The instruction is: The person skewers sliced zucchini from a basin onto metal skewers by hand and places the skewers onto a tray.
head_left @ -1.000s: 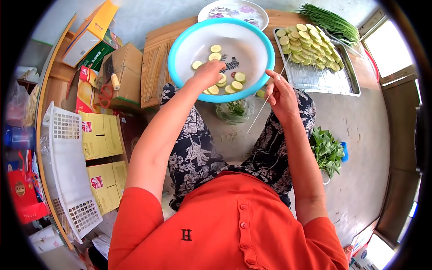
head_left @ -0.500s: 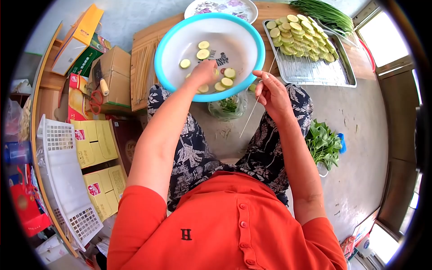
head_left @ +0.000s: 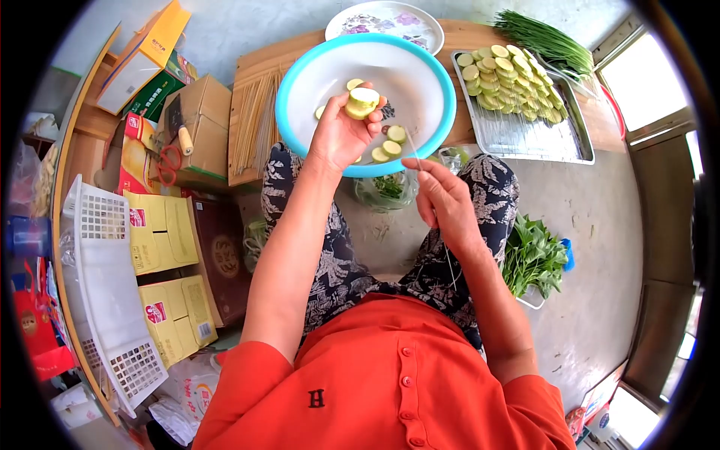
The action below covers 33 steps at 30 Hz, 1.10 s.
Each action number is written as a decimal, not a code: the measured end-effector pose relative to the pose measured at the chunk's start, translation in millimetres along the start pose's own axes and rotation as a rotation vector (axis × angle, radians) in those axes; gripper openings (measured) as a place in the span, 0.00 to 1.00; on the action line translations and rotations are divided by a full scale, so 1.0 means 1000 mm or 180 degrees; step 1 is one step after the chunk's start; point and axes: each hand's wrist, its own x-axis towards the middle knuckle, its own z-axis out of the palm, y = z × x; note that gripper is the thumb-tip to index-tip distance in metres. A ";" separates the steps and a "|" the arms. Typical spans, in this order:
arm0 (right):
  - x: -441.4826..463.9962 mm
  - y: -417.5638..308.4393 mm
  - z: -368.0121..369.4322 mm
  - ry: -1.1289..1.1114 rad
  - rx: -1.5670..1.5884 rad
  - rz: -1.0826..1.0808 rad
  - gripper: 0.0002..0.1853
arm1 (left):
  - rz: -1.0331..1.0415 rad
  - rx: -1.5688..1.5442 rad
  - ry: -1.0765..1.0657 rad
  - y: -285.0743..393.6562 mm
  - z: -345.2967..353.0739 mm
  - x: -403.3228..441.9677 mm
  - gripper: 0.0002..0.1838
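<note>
My left hand (head_left: 341, 139) is raised over the blue-rimmed white basin (head_left: 445, 112), its fingers closed around a small stack of zucchini slices (head_left: 363, 97). Several loose zucchini slices (head_left: 395, 134) lie on the basin's floor. At the near right rim, my right hand (head_left: 448, 201) pinches a thin skewer (head_left: 451, 264) between thumb and fingers. One end of the skewer points up toward the basin and the other hangs down over my lap. No slice is visible on the skewer.
A metal tray (head_left: 551, 146) of skewered zucchini slices (head_left: 517, 84) stands to the right. Bare skewers (head_left: 255, 124) lie left of the basin. Behind are a flowered plate (head_left: 386, 24) and chives (head_left: 544, 41). Leafy greens (head_left: 534, 255) stand low right; cartons (head_left: 201, 124) are left.
My left hand has risen from the basin floor with zucchini slices in its fingers. My right hand has moved lower, and the skewer's lower end has swung right. The view has shifted slightly.
</note>
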 end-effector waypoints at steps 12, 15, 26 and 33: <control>-0.010 -0.018 0.029 -0.0247 -0.0088 0.0161 0.16 | 0.0057 -0.0178 -0.0146 0.004 -0.001 -0.012 0.22; -0.009 -0.019 0.037 -0.0121 -0.0109 0.0120 0.17 | 0.0083 -0.0236 -0.0186 0.004 0.001 -0.014 0.21; -0.005 -0.016 0.041 0.0001 0.0026 0.0129 0.16 | 0.0231 -0.0229 -0.0107 0.003 0.009 -0.017 0.22; -0.006 -0.016 0.041 0.0017 0.0293 0.0242 0.16 | 0.0347 -0.0166 -0.0242 0.004 0.007 -0.015 0.23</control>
